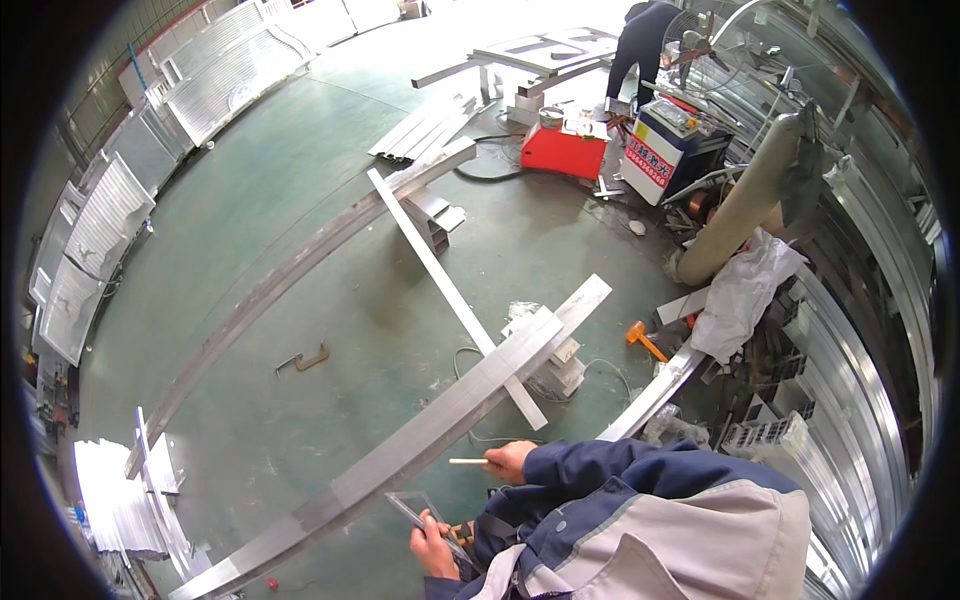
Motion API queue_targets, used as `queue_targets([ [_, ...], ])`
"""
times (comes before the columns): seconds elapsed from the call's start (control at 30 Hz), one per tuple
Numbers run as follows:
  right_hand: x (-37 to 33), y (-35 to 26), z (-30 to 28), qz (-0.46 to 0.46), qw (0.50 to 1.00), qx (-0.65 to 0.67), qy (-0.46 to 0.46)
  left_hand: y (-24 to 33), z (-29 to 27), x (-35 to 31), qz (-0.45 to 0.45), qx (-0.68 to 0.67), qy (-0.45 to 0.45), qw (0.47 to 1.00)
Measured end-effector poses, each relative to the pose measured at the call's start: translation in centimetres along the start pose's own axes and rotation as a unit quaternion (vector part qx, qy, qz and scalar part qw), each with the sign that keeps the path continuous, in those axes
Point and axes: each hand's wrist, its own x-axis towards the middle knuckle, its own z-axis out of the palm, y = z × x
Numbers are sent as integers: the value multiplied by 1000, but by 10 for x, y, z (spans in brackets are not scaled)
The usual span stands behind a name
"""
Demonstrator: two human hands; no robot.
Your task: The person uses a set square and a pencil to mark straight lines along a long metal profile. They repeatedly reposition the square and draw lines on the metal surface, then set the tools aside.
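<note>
My right hand (512,463) is closed around a thin, pale stick (467,461) that points left toward the beam; whether it is a pencil or chalk I cannot tell. Lower down, my left hand (433,550) grips a flat, grey-edged plate (408,507), its kind unclear. A small tan and black thing (462,534) shows beside that hand, partly hidden. Just beyond both hands runs a long silver metal beam (400,455), resting on a stack of short blocks (560,370). A narrow light bar (430,255) crosses between this beam and a second, farther beam (280,270).
A C-clamp (315,358) lies on the green floor (250,410). To the right are an orange mallet (645,340), white plastic sheeting (748,295) and stacked metal profiles (850,400). Farther back stand a red machine (563,153), a white-and-black cabinet (655,150) and another person (640,50).
</note>
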Motion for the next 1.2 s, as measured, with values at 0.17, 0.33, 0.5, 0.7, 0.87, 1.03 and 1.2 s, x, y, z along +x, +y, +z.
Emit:
queue_targets([
  [0.17, 28, -19, 1, 5, 996, -4, -84, -4, 5, -6, -18, -5, 51, 999],
  [0.33, 47, -53, -6, 4, 984, 29, -175, -4, 17, -22, -41, -54, 81, 994],
  [0.5, 58, -76, 30, -49, 979, 35, -197, -7, 23, -40, -86, -165, 102, 977],
  [0.7, 56, -162, 77, -135, 941, -39, -307, -23, -24, -60, -40, -299, 111, 947],
  [0.87, 30, -228, 100, -197, 911, -70, -355, -26, -67, -91, 33, -37, 223, 974],
  [1.03, 24, -250, 146, -379, 861, -84, -329, -53, -86, -106, -18, -256, 331, 908],
  [1.2, -5, -242, 171, -418, 787, -68, -449, -99, -53, -140, 8, -400, 412, 818],
])
